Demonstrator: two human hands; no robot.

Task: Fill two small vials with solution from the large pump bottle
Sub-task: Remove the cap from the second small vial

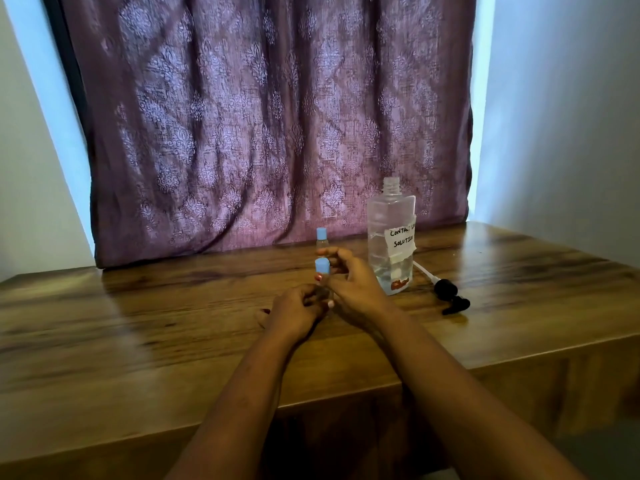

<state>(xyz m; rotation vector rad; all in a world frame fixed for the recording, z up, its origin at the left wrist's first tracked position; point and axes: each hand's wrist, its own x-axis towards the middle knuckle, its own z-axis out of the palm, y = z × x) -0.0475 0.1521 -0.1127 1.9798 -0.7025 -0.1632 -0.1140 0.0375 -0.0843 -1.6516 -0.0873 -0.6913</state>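
Head view: both hands' grip (323, 289) around blue-capped vial (322, 268); bottle (391, 237) label "CONTACT… SOLUTION".

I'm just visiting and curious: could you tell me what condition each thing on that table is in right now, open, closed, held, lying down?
Large clear plastic bottle with handwritten label: upright, neck open, pump removed, partly filled.
Black pump head with white tube: lying on the wooden table, right of the bottle.
Near small clear vial with blue cap: capped, upright, held by both hands.
Far small clear vial with blue cap: capped, standing behind.
Left hand: gripping the near vial's base.
Right hand: fingers at its cap.
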